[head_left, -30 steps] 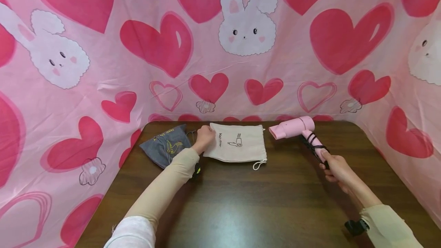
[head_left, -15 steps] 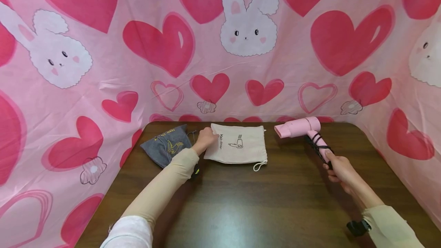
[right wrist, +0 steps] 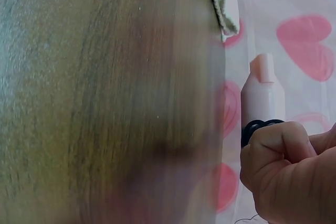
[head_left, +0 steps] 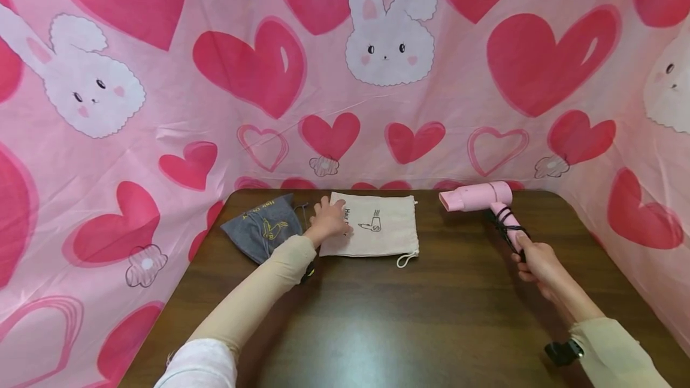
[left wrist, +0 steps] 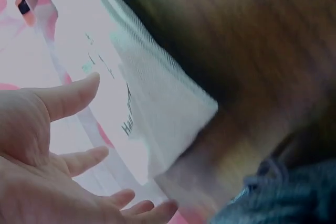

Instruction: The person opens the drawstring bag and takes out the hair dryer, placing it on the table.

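A pink hair dryer (head_left: 477,197) with a black cord (head_left: 504,220) wound round its handle is gripped by my right hand (head_left: 538,262), nozzle pointing left. In the right wrist view the fingers curl round the handle, with the dryer's nozzle (right wrist: 262,72) beyond them. My left hand (head_left: 327,220) is over the left end of a white drawstring bag (head_left: 385,238) printed with a hair dryer drawing. In the left wrist view that hand (left wrist: 47,166) has its fingers spread, with nothing held, beside the bag (left wrist: 163,108). A grey drawstring bag (head_left: 253,229) lies left of it.
The dark wooden table (head_left: 366,316) has its far edge against a pink curtain (head_left: 318,88) printed with hearts and rabbits. Another such curtain side stands along the left and right. A white drawstring loop (head_left: 405,260) hangs off the white bag's near right corner.
My left hand has uncurled from the white bag's left edge and its fingers are now spread. My right hand has shifted the hair dryer rightward. Both bags stay in place.
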Tool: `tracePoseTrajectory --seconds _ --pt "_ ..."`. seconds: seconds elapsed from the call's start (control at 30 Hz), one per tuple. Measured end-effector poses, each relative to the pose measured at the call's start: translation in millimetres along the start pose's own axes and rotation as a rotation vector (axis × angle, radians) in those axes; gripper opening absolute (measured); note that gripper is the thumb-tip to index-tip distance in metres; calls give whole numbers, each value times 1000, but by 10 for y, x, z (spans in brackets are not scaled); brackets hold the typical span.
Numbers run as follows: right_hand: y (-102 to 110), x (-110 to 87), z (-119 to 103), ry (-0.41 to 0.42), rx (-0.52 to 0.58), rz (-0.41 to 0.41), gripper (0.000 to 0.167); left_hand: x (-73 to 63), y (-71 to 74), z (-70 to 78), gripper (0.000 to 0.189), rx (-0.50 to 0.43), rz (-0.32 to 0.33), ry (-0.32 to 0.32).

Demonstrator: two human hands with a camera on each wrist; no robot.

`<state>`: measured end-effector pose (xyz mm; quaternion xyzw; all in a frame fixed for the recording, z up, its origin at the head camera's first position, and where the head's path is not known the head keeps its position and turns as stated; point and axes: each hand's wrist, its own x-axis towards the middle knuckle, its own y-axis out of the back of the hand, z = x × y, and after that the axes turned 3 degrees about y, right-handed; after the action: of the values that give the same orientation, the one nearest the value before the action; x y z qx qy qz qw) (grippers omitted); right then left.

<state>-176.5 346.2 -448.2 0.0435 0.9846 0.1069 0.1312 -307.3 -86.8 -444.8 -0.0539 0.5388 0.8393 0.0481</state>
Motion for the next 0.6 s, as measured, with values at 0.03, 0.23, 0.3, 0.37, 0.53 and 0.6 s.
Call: tracePoseTrajectory --seconds 0.03,0.23,0.3,0.37,0.53,0.6 --pt "9 3 1 -2 -1 3 45 -13 -14 4 80 10 2 -17" --pt "63 20 1 -29 -11 33 47 -129 -94 43 73 37 10 -124" --pt "83 26 -3 -35 -19 42 47 -160 -124 58 72 55 -6 -150" --pt "108 34 -8 -39 -21 46 47 -196 -143 77 71 76 -22 -168" --pt "180 58 -7 -47 -25 55 47 -258 -175 113 69 113 -29 -197" --pt "206 70 4 -49 -26 58 48 -279 -171 120 68 106 -30 -207"
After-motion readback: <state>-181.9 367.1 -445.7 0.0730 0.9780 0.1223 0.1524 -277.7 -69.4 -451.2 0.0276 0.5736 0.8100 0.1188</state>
